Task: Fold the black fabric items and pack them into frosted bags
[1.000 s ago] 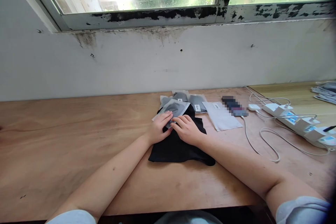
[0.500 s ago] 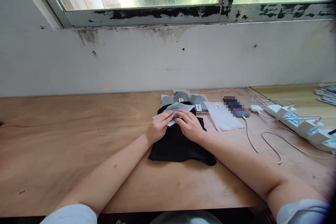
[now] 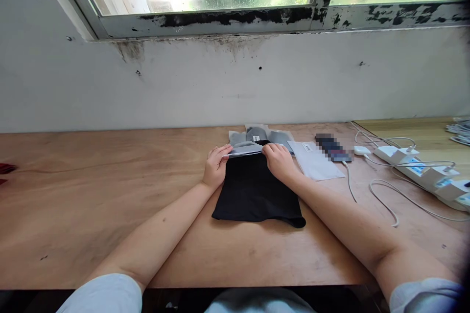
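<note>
Black fabric [image 3: 259, 190] lies spread on the wooden table, its wider edge toward me. Across its far end is a translucent whitish bag [image 3: 245, 149]. My left hand [image 3: 217, 164] pinches the bag's left end between thumb and fingers. At the right end, my right hand [image 3: 278, 159] is closed on the same bag, its thumb hidden. Just behind are several grey packets [image 3: 257, 132] in frosted bags, one with a small white label, partly covered by the bag.
A flat white bag [image 3: 316, 161] with a label lies right of my right hand. Beyond it are a pixelated phone [image 3: 333, 148] on a cable and a white power strip [image 3: 422, 173] with chargers. Something red [image 3: 6, 168] shows at the far left edge.
My hands have moved apart from the middle of the bag to its two ends. The bag, tilted and flat before, now runs straight across the black fabric. The view has shifted slightly left.
</note>
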`<state>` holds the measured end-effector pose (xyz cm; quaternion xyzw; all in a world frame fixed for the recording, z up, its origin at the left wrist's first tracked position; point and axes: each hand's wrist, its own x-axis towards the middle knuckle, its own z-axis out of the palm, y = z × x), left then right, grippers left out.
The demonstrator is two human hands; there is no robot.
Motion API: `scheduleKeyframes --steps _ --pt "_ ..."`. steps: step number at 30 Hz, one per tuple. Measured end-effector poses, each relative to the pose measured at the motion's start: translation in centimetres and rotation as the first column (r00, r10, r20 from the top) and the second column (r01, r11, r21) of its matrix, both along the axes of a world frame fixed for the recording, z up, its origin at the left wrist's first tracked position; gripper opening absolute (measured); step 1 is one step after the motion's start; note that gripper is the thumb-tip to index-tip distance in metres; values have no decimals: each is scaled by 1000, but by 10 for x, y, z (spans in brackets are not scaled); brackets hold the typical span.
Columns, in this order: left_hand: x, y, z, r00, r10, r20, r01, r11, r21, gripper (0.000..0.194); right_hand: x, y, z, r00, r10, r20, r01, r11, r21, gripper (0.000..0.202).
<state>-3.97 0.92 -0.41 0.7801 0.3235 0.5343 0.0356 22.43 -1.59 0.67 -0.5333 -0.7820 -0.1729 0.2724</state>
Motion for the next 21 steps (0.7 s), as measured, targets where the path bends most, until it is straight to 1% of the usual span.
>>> scheduleKeyframes --steps 4,8,10,12,14,16,18,19,21 --pt "1 -2 1 998 47 32 -47 999 -20 37 8 7 2 999 -29 -24 29 1000 -8 22" --pt "1 -2 -1 993 122 5 -121 992 -42 38 12 9 1 995 -38 -88 33 998 -55 23" --pt "1 -1 -3 984 175 13 -174 983 -53 38 13 11 1 982 -1 -189 -21 993 -117 24" --pt "0 2 -5 969 239 62 -234 969 -78 37 12 12 1 942 49 -332 -114 977 -180 21" --pt "0 3 -6 948 284 140 -268 956 -121 37 11 14 1 869 88 -487 -230 943 -240 18" --pt "0 4 -7 942 268 204 -239 958 -156 35 9 14 3 762 98 -640 -361 885 -294 18" --pt "0 4 -7 949 217 228 -181 968 -172 32 7 14 5 625 87 -775 -490 818 -303 23" --pt "0 4 -7 954 193 231 -153 972 -181 30 6 14 6 547 70 -834 -535 796 -284 26" --pt "1 3 -7 959 147 241 -99 975 -200 25 5 15 8 382 12 -924 -585 777 -232 30"
